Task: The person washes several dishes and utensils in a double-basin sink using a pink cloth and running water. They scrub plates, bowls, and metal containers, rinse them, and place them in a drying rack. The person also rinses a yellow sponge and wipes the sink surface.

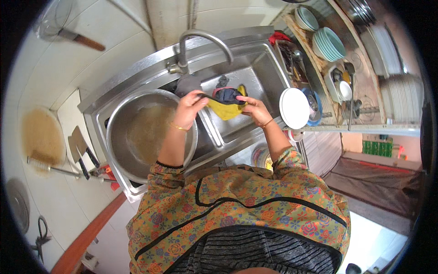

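Note:
Over the right basin of the steel sink [267, 86], a yellow and dark cloth [223, 108] is stretched between my two hands. My left hand [189, 109] pinches its dark left corner, beside the rim of a large metal basin [119, 112] that holds cloudy brownish water. With the fingers of my right hand [254, 111] I grip the cloth's right end. Dark and reddish fabric [226, 94] shows just behind the yellow part; whether it is the same piece I cannot tell. A grey cloth [188, 84] lies near the foot of the curved faucet [205, 34].
White plates [294, 108] stand at the sink's right edge, next to a blue-rimmed basin [315, 107]. Shelves on the right hold pale green bowls [328, 44] and stacked white plates [396, 98]. Knives [82, 148] hang on the left wall beside a round board [43, 137].

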The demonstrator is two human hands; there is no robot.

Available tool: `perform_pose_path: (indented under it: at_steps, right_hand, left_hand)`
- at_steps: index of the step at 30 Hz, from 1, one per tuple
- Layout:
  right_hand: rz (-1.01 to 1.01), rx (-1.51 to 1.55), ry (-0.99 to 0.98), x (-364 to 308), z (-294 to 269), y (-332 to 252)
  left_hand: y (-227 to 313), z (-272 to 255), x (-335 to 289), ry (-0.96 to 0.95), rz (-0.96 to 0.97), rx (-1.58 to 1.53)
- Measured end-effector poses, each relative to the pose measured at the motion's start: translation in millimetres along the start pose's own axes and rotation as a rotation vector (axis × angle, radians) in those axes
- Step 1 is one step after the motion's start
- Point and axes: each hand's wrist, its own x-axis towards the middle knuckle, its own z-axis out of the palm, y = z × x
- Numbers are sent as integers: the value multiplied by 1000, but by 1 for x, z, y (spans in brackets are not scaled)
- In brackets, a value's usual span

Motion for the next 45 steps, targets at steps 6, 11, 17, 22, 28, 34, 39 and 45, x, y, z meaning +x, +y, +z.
perform_pose_path:
  at_steps: [6, 11, 17, 22, 28, 34, 39, 45]
  right_hand:
    - [-506, -640, 213, -11, -15, 15]
    - [-499, -900, 478, -13, -6, -21]
    - [-956, -961, 468, -33, -12, -21]
    - [-331, -966, 401, -27, -21, 43]
    - [-336, -411, 453, -3, -32, 69]
    - [-326, 100, 456, 1, -32, 40]
    - [-289, 336, 355, 27, -9, -4]
    - [-305, 368, 262, 85, 31, -45]
  left_hand:
    - [-22, 84, 55, -283, 30, 360]
    - [-1, 118, 70, -94, 237, 764]
    - [-18, 96, 61, 217, 701, 1062]
    - [-77, 36, 70, 114, 131, 1219]
    - [-35, -69, 110, 271, -151, 2137]
    - [30, -123, 117, 261, -369, 2390]
    - [-4, -90, 109, 464, -249, 2091]
    - [-119, -53, 96, 420, -38, 1166]
